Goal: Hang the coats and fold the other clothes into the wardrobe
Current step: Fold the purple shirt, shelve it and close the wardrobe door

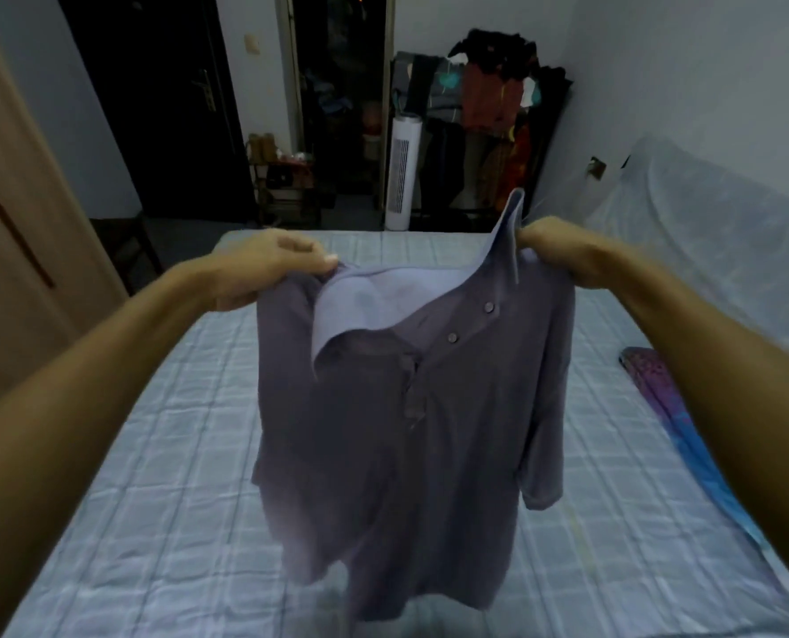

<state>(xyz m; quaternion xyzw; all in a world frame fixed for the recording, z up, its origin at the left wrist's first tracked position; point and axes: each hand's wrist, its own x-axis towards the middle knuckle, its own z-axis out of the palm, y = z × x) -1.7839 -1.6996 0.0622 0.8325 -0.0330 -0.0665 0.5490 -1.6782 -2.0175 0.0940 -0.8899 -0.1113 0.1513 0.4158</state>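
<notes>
The shirt [397,407] is held up mid-frame over the bed [153,476], pinched at one shoulder by the left hand [273,264] and at the other by the right hand [554,250]. Its long axis hangs straight down, buttons facing the camera. The hem is blurred, so contact with the bed cannot be judged.

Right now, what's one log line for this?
step: shirt held up over bed | left hand: grips shoulder | right hand: grips shoulder
</notes>
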